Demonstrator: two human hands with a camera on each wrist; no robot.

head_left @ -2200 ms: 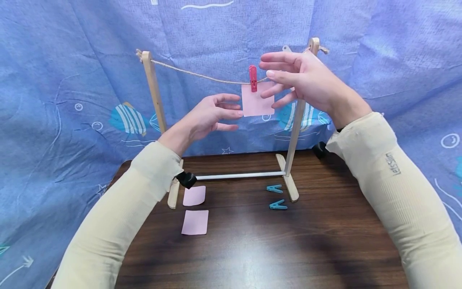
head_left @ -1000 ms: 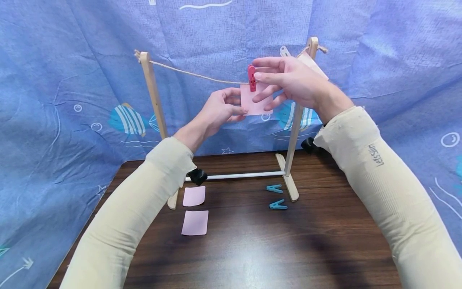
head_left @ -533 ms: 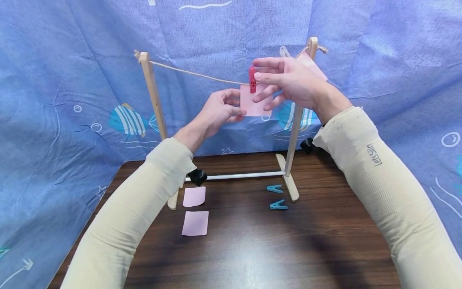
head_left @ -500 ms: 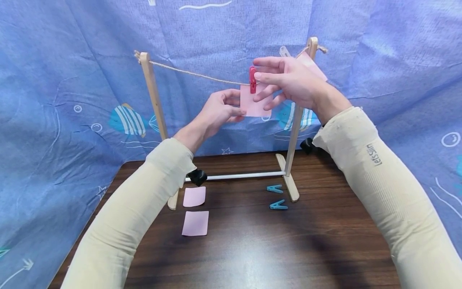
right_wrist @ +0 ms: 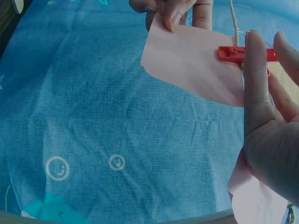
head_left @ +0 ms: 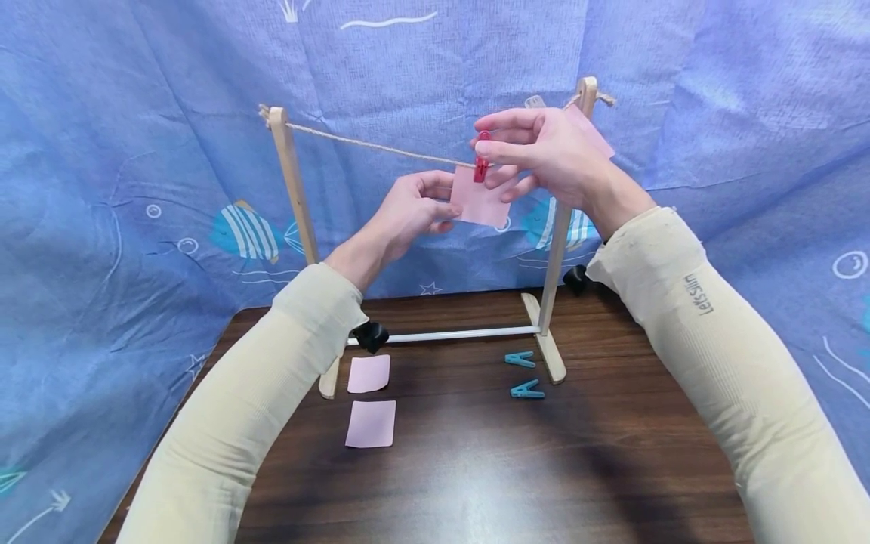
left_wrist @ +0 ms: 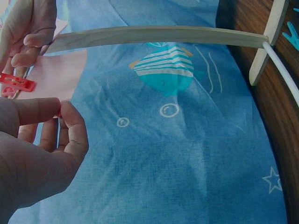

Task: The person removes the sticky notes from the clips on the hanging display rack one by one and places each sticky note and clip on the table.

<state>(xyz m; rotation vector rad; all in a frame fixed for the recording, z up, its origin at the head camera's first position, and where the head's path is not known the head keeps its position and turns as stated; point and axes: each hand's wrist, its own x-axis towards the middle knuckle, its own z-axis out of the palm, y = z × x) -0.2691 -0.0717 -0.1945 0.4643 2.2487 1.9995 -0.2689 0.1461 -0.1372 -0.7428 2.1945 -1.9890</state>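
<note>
A pink sticky note [head_left: 479, 202] hangs on a thin rope [head_left: 381, 146], with a red clothespin [head_left: 479, 172] at its top edge. My left hand [head_left: 405, 211] pinches the note's lower left corner between thumb and fingers; the right wrist view shows that thumb lying over the paper [right_wrist: 187, 58]. My right hand [head_left: 560, 155] pinches the upper end of the clothespin, thumb in front and fingers behind. Part of the note's right side is covered by its fingers. In the left wrist view, the clothespin [left_wrist: 18, 83] lies across the note near the right hand.
Another pink note [head_left: 591, 130] hangs by the right post [head_left: 557, 249], near a pale clothespin [head_left: 534, 100]. On the dark table [head_left: 448, 468] lie two pink notes [head_left: 371, 424] at left and two teal clothespins [head_left: 526, 389] at right. A white bar [head_left: 462, 334] joins the stand's feet.
My left hand has moved right and taken hold of the note's corner. My right hand has come left onto the red clothespin and now pinches it; the clothespin and note have tilted slightly.
</note>
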